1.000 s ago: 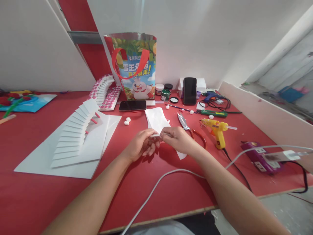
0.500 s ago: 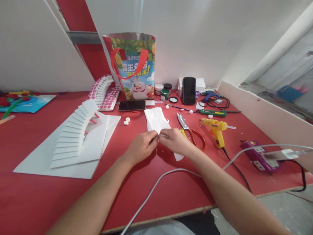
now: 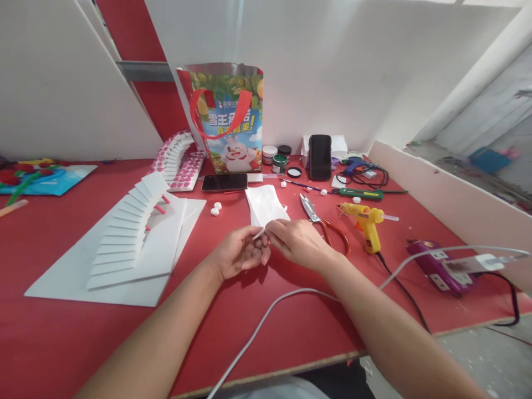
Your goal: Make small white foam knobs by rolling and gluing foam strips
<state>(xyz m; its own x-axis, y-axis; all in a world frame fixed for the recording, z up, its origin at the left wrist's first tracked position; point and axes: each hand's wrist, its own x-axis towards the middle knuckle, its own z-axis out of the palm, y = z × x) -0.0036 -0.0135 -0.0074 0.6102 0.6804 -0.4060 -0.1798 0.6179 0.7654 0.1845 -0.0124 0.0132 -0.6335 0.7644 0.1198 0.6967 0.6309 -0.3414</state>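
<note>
A thin strip of white paper (image 3: pixel 259 234) sits between my two hands over the red table. My right hand (image 3: pixel 297 241) faces palm down and pinches the strip's right end between closed fingers. Below it, my left hand (image 3: pixel 241 252) is turned partly palm up, its thumb against the strip and the other fingers curled. Just beyond the hands lies a stack of white paper sheets (image 3: pixel 266 202). Orange-handled scissors (image 3: pixel 310 208) rest beside my right hand, blades pointing away; the hand hides part of them. Small white paper rolls (image 3: pixel 215 209) lie beyond my left hand.
On the left, a stepped white fan structure (image 3: pixel 120 235) stands on white boards (image 3: pixel 45 291). A yellow glue gun (image 3: pixel 368 219) and purple power strip (image 3: pixel 440 266) lie right. A white cable (image 3: pixel 266 327) crosses in front. Behind are a printed bag (image 3: pixel 236 122), phone (image 3: pixel 224 182) and paint jars (image 3: pixel 279 163).
My left hand has rolled palm up and its fingers have loosened, bringing the white strip into view. My right hand has flattened over it. The camera view has tilted slightly.
</note>
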